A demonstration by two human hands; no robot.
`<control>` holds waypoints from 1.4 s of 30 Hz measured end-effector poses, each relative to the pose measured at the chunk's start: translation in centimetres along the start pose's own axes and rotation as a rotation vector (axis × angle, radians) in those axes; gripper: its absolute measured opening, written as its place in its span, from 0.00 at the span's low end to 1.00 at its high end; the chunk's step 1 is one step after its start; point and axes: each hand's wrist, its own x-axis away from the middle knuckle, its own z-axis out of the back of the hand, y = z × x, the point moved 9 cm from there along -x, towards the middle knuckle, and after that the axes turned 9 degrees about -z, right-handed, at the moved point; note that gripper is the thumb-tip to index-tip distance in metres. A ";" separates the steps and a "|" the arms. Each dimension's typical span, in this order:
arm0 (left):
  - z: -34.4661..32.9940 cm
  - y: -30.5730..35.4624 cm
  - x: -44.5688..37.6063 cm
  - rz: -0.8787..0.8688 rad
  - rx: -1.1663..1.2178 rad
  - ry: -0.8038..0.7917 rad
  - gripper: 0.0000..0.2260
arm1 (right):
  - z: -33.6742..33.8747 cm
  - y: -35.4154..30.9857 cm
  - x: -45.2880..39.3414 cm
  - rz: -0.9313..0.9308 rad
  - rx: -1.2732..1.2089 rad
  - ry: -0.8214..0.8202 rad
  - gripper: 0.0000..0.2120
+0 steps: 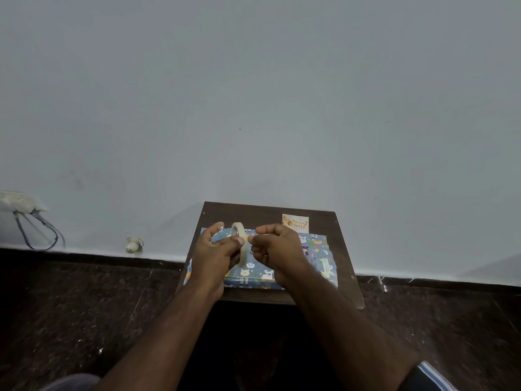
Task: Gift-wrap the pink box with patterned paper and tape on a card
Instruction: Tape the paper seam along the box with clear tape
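Observation:
A box wrapped in blue paper with cartoon animals (315, 251) lies flat on a small dark wooden table (253, 213). Above the box, my left hand (217, 252) holds a pale roll of tape (242, 244) upright. My right hand (277, 246) is right beside the roll, its fingers curled and pinching at the roll's edge where the tape end comes off. A small cream card with orange print (295, 222) lies on the table just behind the box, to the right of my hands. The pink box itself is hidden under the paper.
The table stands against a plain grey-white wall (253, 94) on a dark speckled floor (84, 306). At the far left a wall socket with grey cables (33, 224) hangs low, and a small white object (134, 244) lies at the wall's base.

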 end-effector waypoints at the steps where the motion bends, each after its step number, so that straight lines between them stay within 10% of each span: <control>1: 0.0 0.0 0.0 -0.003 -0.007 0.007 0.23 | -0.1 0.4 0.0 -0.011 -0.020 -0.006 0.09; 9: 0.3 -0.2 -0.7 0.042 0.096 0.005 0.23 | -0.1 1.0 -0.6 0.226 0.703 0.011 0.18; 14: -0.1 -1.1 -1.9 0.090 0.163 -0.030 0.23 | 0.7 0.4 -2.2 0.307 0.779 0.063 0.07; 30: 0.3 -7.5 -6.4 0.371 0.125 -0.078 0.21 | -1.8 -1.9 -18.5 0.379 1.561 0.142 0.14; 35: 0.3 -7.4 -6.3 0.388 0.159 -0.109 0.22 | -0.8 -2.5 -16.7 0.343 1.017 0.192 0.12; 42: -0.6 -5.7 -5.1 0.352 0.125 -0.189 0.23 | -2.1 3.5 -9.3 -0.112 0.020 -0.160 0.11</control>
